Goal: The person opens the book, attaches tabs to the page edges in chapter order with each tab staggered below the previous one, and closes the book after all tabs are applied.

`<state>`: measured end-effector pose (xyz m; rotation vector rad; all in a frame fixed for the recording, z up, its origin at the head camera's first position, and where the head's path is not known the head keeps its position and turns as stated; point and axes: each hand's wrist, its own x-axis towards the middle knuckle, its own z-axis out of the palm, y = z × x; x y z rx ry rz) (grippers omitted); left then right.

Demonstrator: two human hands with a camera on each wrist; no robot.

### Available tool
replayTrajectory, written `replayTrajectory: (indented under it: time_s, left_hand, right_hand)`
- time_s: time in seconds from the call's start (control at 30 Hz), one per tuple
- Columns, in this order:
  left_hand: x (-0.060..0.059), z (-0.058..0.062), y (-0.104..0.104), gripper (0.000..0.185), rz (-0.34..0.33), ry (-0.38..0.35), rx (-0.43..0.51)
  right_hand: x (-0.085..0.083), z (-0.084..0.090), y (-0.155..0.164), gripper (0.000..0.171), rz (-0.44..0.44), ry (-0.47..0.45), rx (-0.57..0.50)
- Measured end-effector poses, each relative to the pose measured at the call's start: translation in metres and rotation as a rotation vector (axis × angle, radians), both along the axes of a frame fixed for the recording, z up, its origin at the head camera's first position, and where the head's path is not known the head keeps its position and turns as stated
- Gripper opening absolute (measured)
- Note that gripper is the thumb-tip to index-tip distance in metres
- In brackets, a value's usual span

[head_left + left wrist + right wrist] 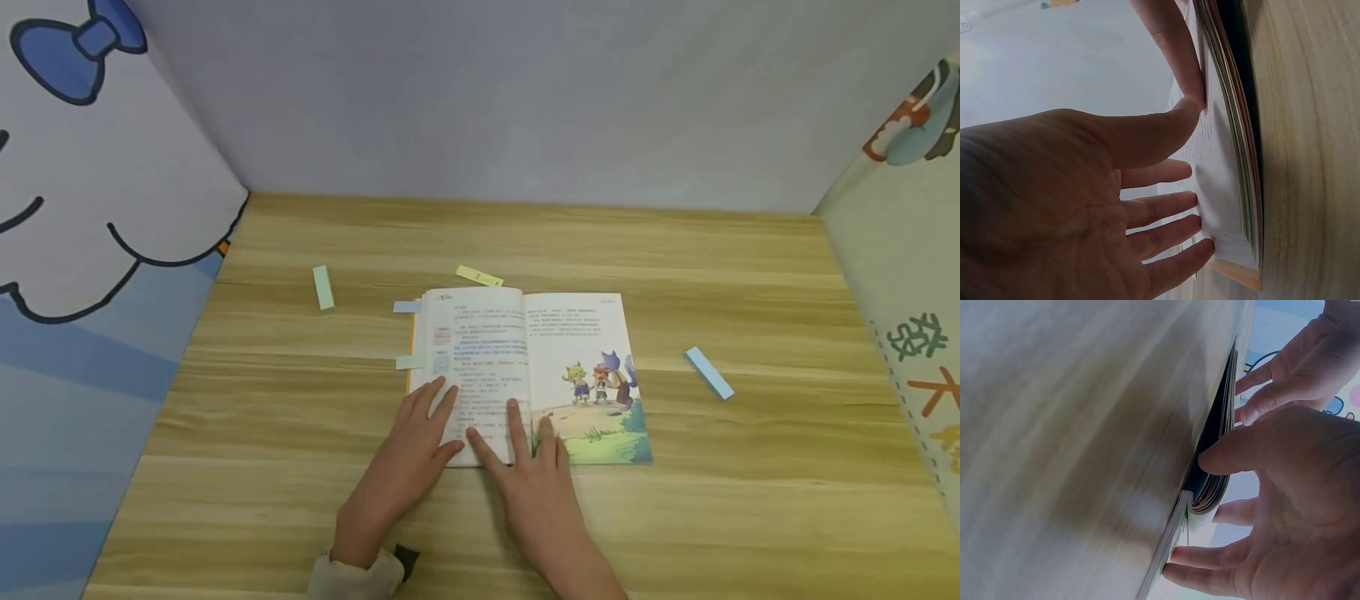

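Open book [525, 367] lies flat mid-frame on the wood table [750, 500] in the head view, text on its left page, cartoon figures on grass on the right page. Left hand [416, 446] sits at the book's lower left, fingers straight & spread, fingertips pressing the bottom of the left page, palm over the table; nothing gripped, just flat pressure. Left wrist view shows the same: fingers [1166, 206] extended w/ tips against the page edge, thumb pushing on the page stack [1235, 162]. Right hand [536, 492] is just beside it, lower centre of frame, fingers also straight, index laid on the left page near the gutter, other fingers reaching onto the bottom of the right page; relaxed-flat, holding nothing. In the right wrist view the thumb [1229, 456] touches the curved page edges [1213, 487] and the lower fingers lie along the book's side. The two hands nearly touch at the page bottom. Around the book: green slip [323, 287] upper left, yellow slip [479, 276] just above the book's top edge, blue slip [708, 373] well apart to the right. Small blue tab [406, 307] & green tab [408, 362] stick out from the book's left edge. Cartoon-printed panels wall the desk left & right.
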<state>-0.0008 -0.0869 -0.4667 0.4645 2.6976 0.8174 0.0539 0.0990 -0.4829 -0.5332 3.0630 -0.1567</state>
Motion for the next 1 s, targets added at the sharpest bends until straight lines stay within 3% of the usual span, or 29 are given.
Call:
replayTrajectory:
  time_s: [0.23, 0.63, 0.8, 1.0]
  left_hand:
    - [-0.001, -0.001, 0.004, 0.075, 0.025, 0.016, -0.053]
    - [-0.002, -0.007, 0.018, 0.076, 0.052, 0.048, -0.187]
    - [-0.003, -0.004, 0.022, 0.074, 0.049, 0.035, -0.228]
    - [-0.003, -0.006, 0.023, 0.074, 0.044, 0.041, -0.246]
  right_hand:
    - [-0.001, 0.003, 0.002, 0.084, -0.028, -0.024, -0.01]
    - [-0.006, 0.009, 0.019, 0.058, -0.311, -0.007, -0.374]
    - [-0.012, 0.011, 0.035, 0.051, -0.45, 0.02, -0.421]
    - [-0.017, 0.012, 0.057, 0.05, -0.58, -0.027, -0.43]
